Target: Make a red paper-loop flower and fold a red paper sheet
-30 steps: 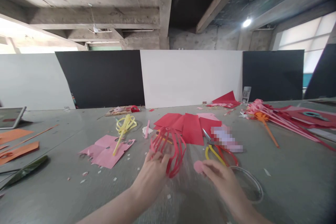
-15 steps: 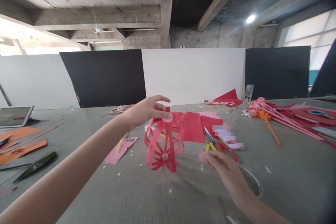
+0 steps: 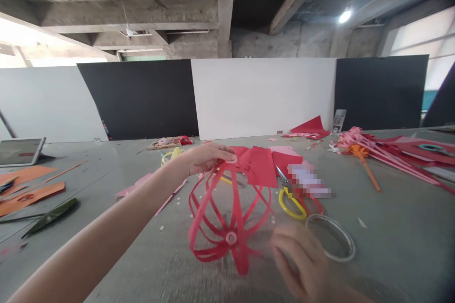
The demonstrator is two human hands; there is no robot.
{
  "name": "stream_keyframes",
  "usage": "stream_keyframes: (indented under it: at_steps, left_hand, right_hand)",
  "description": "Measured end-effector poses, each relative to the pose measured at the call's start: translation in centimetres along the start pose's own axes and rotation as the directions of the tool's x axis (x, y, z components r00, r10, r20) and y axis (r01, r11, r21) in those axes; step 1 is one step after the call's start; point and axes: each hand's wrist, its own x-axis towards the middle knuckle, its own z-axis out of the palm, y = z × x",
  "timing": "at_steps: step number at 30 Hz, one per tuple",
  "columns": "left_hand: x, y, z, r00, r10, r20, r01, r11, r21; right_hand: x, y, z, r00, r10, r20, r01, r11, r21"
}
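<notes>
A round cage of red paper strips (image 3: pixel 244 208) hangs from my left hand (image 3: pixel 209 157), whose fingers pinch its top by a small pale pink disc (image 3: pixel 231 158). At the bottom of the cage the strips meet at a small ring (image 3: pixel 231 238). My right hand (image 3: pixel 298 255) is low on the right of the cage, apart from it. Its fingers are curled and smeared by motion, so what they hold, if anything, cannot be made out.
Red paper sheets (image 3: pixel 262 166), yellow-handled scissors (image 3: pixel 293 204) and a roll of clear tape (image 3: pixel 346 252) lie beyond the hands. Orange paper (image 3: pixel 39 196) and a green leaf shape (image 3: pixel 53 218) are at left; pink streamers (image 3: pixel 384 154) at right. A tablet (image 3: pixel 21 151) stands far left.
The red cage hangs lower and looks larger and more spread. My right hand has moved down and nearer; the pink disc at its fingertips no longer shows. The yellow scissor handles are now uncovered.
</notes>
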Motion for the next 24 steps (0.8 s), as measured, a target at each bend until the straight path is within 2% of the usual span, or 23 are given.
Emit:
stream_keyframes:
  at_steps: [3,6,8,13,18,21,24]
  left_hand:
    - [0.9,-0.8,0.9,0.999,-0.048,0.012,0.048,0.999,0.002]
    - [1.6,-1.5,1.7,0.997,-0.061,0.038,0.060,0.997,0.046]
    - [1.7,-2.0,2.0,0.998,-0.054,0.045,0.050,0.994,0.094]
    - [0.9,-3.1,2.2,0.999,0.051,0.012,-0.053,0.961,0.273]
    - [1.8,-3.9,1.3,0.995,0.076,-0.061,-0.026,0.810,0.586]
    - [2.9,-4.7,0.7,0.991,0.112,-0.076,-0.031,0.732,0.680]
    - [3.7,-5.6,0.7,0.982,0.188,-0.032,-0.107,0.681,0.724]
  right_hand:
    - [-0.1,-0.8,-0.1,0.993,-0.107,0.045,0.109,0.993,-0.048]
    - [-0.7,-1.0,0.8,0.991,-0.126,0.041,0.129,0.986,-0.102]
    - [-1.1,-0.6,1.7,0.998,-0.059,0.036,0.064,0.989,-0.135]
    - [-1.9,0.2,3.5,0.975,0.149,0.168,-0.133,0.986,-0.102]
    - [-2.3,0.2,4.4,0.962,0.192,0.193,-0.187,0.981,-0.041]
    - [-2.7,0.3,4.8,0.956,0.213,0.202,-0.216,0.976,-0.008]
    - [-2.9,0.4,5.1,0.940,0.265,0.217,-0.276,0.961,0.024]
